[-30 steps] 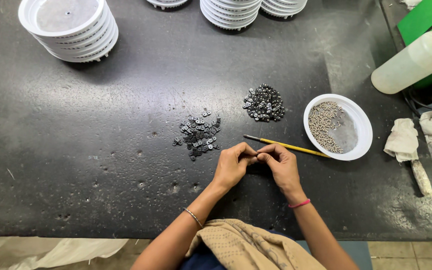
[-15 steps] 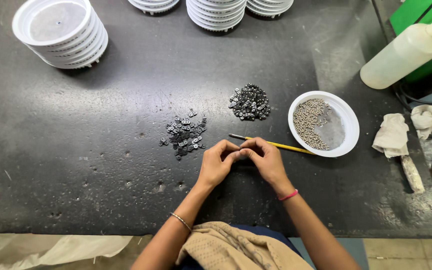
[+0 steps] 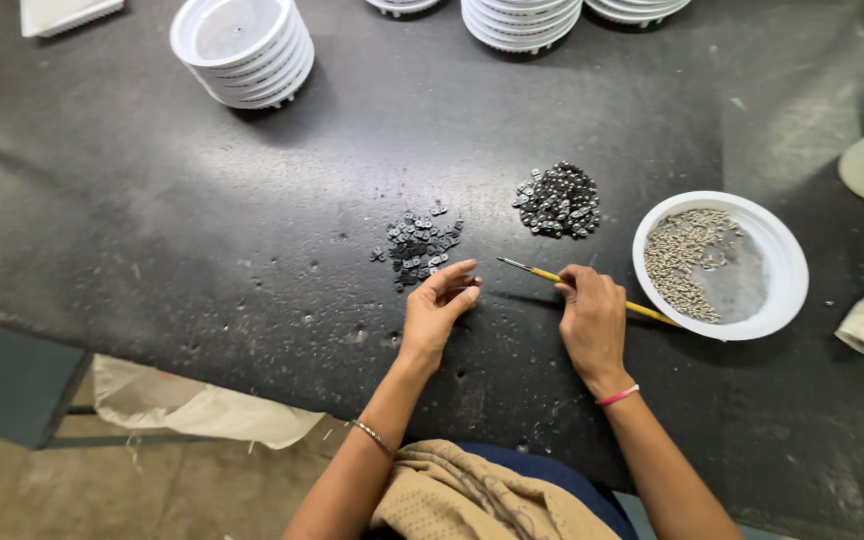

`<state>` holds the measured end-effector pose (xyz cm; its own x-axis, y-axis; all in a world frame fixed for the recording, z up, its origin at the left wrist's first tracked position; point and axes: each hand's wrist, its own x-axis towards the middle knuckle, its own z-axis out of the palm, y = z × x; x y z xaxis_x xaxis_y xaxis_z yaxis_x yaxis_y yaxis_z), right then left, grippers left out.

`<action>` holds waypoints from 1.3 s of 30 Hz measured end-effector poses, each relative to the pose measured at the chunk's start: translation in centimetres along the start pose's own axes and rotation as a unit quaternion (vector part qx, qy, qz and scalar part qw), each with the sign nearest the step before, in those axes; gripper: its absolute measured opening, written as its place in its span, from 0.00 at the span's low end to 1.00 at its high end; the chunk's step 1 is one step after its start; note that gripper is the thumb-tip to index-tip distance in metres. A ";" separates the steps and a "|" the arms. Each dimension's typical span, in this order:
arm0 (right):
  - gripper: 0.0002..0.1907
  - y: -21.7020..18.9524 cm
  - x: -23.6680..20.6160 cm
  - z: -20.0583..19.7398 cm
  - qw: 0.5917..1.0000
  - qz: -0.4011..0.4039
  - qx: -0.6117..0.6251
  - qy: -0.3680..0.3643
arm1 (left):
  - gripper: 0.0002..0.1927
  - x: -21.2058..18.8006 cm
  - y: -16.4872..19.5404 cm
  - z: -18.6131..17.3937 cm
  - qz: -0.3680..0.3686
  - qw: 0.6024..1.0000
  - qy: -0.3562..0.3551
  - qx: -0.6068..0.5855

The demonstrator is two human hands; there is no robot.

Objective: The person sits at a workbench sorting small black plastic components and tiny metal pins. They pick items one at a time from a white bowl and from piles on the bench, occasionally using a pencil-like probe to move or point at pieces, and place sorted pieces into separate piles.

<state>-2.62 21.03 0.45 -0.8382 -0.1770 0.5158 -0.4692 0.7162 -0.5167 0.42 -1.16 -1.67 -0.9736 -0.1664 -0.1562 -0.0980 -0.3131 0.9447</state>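
Person seated at dark tabletop (image 3: 202, 250). Left hand (image 3: 435, 310) lies with fingers loosely curled, tips just short of the near pile of small dark flat parts (image 3: 417, 247) at its 12 o'clock; whether it pinches a part, I cannot tell. Right hand (image 3: 590, 322) is closed around a thin yellow brush (image 3: 592, 292), tip pointing toward 10 o'clock. The hands are apart.

Second pile of dark parts (image 3: 557, 200) sits at 12 o'clock from the right hand; white bowl (image 3: 782, 250) of grey pellets at its 3 o'clock.

Judgement — pick one part at a time from the pile's near edge, keep the brush low and steady, wrist resting on the tabletop, so neighbouring parts stay unscattered.
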 end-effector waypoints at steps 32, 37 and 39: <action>0.09 -1.3 -1.0 -1.7 0.999 -0.036 -0.004 -0.038 | 0.13 1.5 -2.5 -0.2 -0.096 0.995 -0.030 0.019; 0.10 -1.2 -1.0 -1.8 0.998 -0.046 -0.008 -0.043 | 0.13 1.5 -2.3 0.1 -0.113 0.992 -0.041 0.025; 0.09 -1.2 -1.0 -1.8 0.998 -0.041 -0.012 -0.046 | 0.13 1.5 -2.1 0.2 -0.111 0.993 -0.044 0.027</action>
<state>-0.72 21.57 1.76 -0.8198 -0.2954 0.4906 -0.5312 0.7123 -0.4587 -0.89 -0.59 -3.88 -0.9410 -0.0163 -0.3379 -0.3199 -0.2818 0.9046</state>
